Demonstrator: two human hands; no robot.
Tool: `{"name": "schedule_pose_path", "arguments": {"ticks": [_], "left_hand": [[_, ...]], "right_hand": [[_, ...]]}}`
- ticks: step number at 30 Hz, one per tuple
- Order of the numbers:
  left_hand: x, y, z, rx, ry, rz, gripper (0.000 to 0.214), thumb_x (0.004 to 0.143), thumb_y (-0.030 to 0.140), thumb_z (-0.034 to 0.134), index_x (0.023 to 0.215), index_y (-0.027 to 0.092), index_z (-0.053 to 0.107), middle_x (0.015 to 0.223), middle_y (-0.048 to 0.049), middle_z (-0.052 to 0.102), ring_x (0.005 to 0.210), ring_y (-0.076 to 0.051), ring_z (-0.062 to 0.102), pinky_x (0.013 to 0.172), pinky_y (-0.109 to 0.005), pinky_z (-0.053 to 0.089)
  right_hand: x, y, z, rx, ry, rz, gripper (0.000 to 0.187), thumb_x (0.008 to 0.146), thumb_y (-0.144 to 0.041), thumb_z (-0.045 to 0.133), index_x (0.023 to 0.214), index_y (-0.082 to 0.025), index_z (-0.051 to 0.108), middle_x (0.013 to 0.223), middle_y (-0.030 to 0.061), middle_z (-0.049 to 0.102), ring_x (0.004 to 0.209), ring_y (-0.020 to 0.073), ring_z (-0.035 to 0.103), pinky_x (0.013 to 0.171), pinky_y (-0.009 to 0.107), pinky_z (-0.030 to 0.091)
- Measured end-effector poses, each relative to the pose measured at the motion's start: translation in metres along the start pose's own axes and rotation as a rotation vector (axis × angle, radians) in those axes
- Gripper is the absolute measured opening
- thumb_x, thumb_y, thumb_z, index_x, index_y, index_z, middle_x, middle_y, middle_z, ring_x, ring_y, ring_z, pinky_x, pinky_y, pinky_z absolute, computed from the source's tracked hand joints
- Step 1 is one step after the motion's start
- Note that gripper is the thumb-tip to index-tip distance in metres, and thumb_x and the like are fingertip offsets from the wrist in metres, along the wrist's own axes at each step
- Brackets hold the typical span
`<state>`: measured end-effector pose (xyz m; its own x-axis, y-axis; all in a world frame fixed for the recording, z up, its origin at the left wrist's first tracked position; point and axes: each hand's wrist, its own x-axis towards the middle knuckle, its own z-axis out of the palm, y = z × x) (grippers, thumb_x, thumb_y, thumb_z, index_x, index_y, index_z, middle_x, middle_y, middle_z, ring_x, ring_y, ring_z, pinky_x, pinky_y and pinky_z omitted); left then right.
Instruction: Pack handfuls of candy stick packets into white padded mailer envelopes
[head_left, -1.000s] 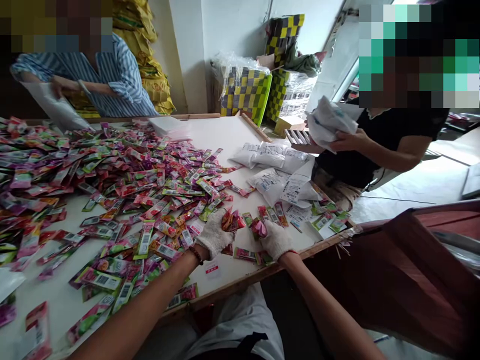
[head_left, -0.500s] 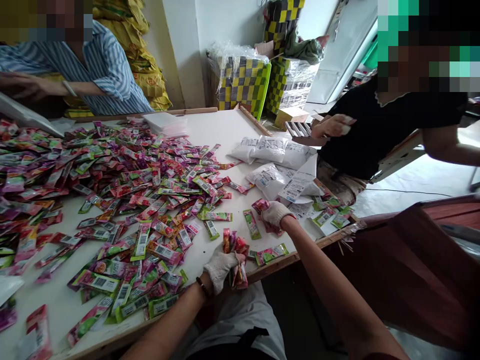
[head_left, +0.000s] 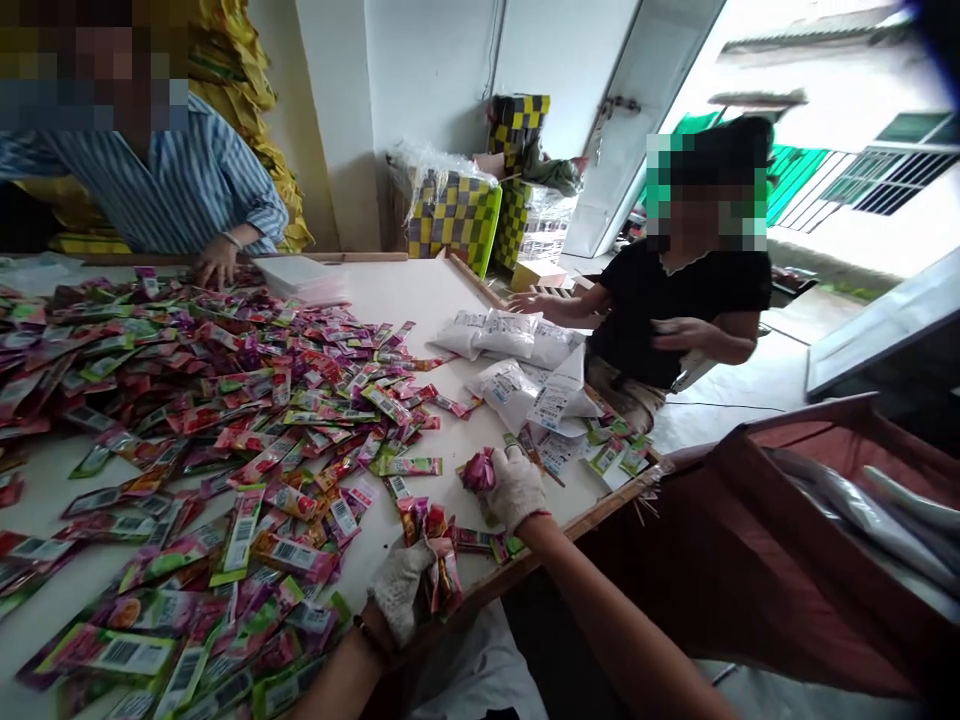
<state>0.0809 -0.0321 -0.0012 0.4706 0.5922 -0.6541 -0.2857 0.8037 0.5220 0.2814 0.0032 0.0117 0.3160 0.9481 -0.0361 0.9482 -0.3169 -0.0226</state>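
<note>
Your gloved left hand (head_left: pixel 401 592): fingers closed around a bunch of sachets (head_left: pixel 444 570) at the near edge of the surface (head_left: pixel 397 300). Your right hand (head_left: pixel 517 488): fingers gripping purple sachets (head_left: pixel 478 470), near the white parcels (head_left: pixel 510 335). Loose sachets (head_left: pixel 232 375) heaped leftward. Handling, judged: light, pliable, slick film, apt to slide apart; take each bunch around its middle, squeezing gently.

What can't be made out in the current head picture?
All in the head view:
How many packets the left hand holds: they overlap, and its grip covers some.
Palm of the right hand: hidden by its back.
Label print on the white parcels: too small.
One hand of the striped-shirt co-worker: cut off by the left edge.
</note>
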Motion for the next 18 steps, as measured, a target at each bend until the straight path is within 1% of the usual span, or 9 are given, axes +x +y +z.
{"name": "schedule_pose_path", "arguments": {"ticks": [3,5,9,13,15,18], "left_hand": [[-0.002,0.001,0.001,0.028,-0.001,0.039,0.025,0.062,0.030,0.075,0.071,0.019,0.055,0.047,0.0040,0.058,0.037,-0.015,0.054,0.039,-0.025,0.045],[-0.003,0.001,0.002,0.026,0.005,0.056,0.028,0.060,0.030,0.076,0.074,0.019,0.056,0.046,0.0039,0.058,0.037,-0.015,0.053,0.038,-0.025,0.043],[-0.001,0.000,0.001,0.016,0.019,0.057,0.028,0.058,0.031,0.077,0.073,0.019,0.056,0.046,0.0032,0.058,0.036,-0.016,0.053,0.038,-0.025,0.042],[0.005,-0.002,-0.004,0.009,-0.007,0.037,0.023,0.060,0.032,0.076,0.065,0.021,0.057,0.047,0.0039,0.059,0.038,-0.015,0.055,0.041,-0.026,0.044],[0.006,-0.003,-0.004,0.011,-0.016,0.053,0.022,0.060,0.032,0.076,0.065,0.022,0.057,0.047,0.0048,0.059,0.038,-0.015,0.054,0.041,-0.026,0.044],[0.004,0.000,-0.003,-0.021,0.014,0.113,0.025,0.057,0.026,0.078,0.073,0.023,0.059,0.048,0.0067,0.057,0.039,-0.014,0.053,0.041,-0.026,0.044]], "right_hand": [[0.011,0.002,0.000,0.022,-0.051,0.107,0.049,0.074,-0.045,0.059,0.118,-0.022,0.057,0.123,0.0169,0.053,0.111,0.0356,0.051,0.090,0.047,0.037],[0.018,0.004,-0.001,0.031,-0.091,0.130,0.052,0.072,-0.049,0.061,0.117,-0.021,0.058,0.121,0.0171,0.054,0.112,0.0368,0.051,0.092,0.049,0.035],[0.021,0.005,0.000,0.027,-0.085,0.107,0.051,0.073,-0.046,0.060,0.117,-0.021,0.057,0.116,0.0161,0.057,0.104,0.0339,0.056,0.087,0.046,0.038],[0.017,0.002,0.001,0.025,-0.110,0.107,0.051,0.075,-0.046,0.060,0.120,-0.023,0.055,0.115,0.0157,0.059,0.104,0.0337,0.058,0.085,0.044,0.040],[0.017,-0.001,0.000,0.031,-0.110,0.081,0.048,0.074,-0.043,0.063,0.117,-0.021,0.056,0.112,0.0164,0.061,0.103,0.0333,0.059,0.086,0.044,0.040],[0.018,0.000,-0.006,0.084,-0.102,0.046,0.040,0.073,-0.037,0.065,0.108,-0.018,0.057,0.107,0.0168,0.065,0.100,0.0306,0.061,0.085,0.041,0.041]]}}
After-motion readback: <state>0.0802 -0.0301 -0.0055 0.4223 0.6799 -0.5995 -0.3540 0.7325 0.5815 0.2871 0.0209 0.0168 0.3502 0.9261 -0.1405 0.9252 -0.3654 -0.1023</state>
